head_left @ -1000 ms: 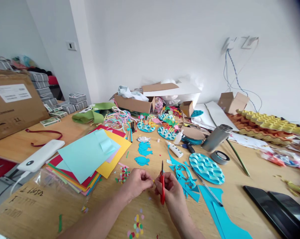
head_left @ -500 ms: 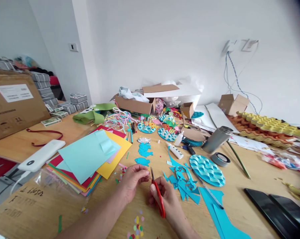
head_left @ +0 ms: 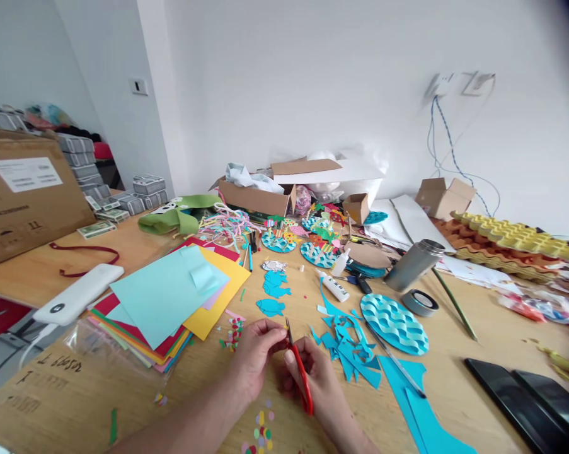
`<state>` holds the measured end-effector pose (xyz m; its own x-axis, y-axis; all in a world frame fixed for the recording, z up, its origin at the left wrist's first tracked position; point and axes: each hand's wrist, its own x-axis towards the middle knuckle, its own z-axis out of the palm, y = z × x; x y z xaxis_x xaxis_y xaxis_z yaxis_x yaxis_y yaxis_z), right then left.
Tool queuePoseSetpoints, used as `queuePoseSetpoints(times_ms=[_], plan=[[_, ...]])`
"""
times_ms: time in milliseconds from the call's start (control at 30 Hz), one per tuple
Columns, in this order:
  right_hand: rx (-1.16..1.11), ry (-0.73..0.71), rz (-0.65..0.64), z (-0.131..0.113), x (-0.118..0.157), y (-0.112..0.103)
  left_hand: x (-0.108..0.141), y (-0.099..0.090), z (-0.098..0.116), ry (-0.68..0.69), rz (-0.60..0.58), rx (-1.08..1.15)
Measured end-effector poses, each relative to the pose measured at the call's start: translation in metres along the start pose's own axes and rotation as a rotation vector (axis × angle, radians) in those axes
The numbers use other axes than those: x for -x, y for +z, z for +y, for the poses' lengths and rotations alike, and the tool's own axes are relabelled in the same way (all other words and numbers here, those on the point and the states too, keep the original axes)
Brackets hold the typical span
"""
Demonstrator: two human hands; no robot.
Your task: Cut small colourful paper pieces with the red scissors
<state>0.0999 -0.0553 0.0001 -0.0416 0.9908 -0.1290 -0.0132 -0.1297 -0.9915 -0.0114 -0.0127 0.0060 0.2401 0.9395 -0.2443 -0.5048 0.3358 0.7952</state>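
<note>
My right hand (head_left: 316, 372) is closed around red-handled scissors (head_left: 304, 381), whose blades point away from me and look nearly together. Beside the blade tips, my left hand (head_left: 256, 353) pinches with thumb and forefinger. Whatever sits in that pinch is tiny, perhaps yellowish, and mostly hidden. Beyond my hands lie blue paper fish (head_left: 271, 308) in a column, with a white printed fish (head_left: 274, 266) at its far end. Small coloured paper dots (head_left: 262, 434) are scattered on the table nearer me, and more confetti pieces (head_left: 234, 328) lie left of my left hand.
Blue paper scraps (head_left: 348, 347) are heaped right of the scissors, near a wavy blue oval (head_left: 394, 323). A glue bottle (head_left: 334, 287), steel flask (head_left: 414, 265) and tape roll (head_left: 420, 302) lie farther back. Coloured paper sheets (head_left: 164, 296) are stacked left; black phones (head_left: 511, 403) lie right.
My left hand has shifted slightly right, bringing its fingertips closer to the scissor blades. The right hand keeps the scissors in nearly the same spot.
</note>
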Motion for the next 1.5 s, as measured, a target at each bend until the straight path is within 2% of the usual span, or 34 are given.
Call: queuePoseSetpoints(times_ms=[267, 1500], plan=[[0.022, 0.028, 0.02, -0.0017, 0.0008, 0.0007, -0.0005, 0.0002, -0.0033, 0.031, 0.018, -0.03], [0.056, 0.015, 0.042, 0.0047, -0.002, -0.0027, 0.0022, 0.0029, 0.0017, -0.006, 0.023, 0.011]])
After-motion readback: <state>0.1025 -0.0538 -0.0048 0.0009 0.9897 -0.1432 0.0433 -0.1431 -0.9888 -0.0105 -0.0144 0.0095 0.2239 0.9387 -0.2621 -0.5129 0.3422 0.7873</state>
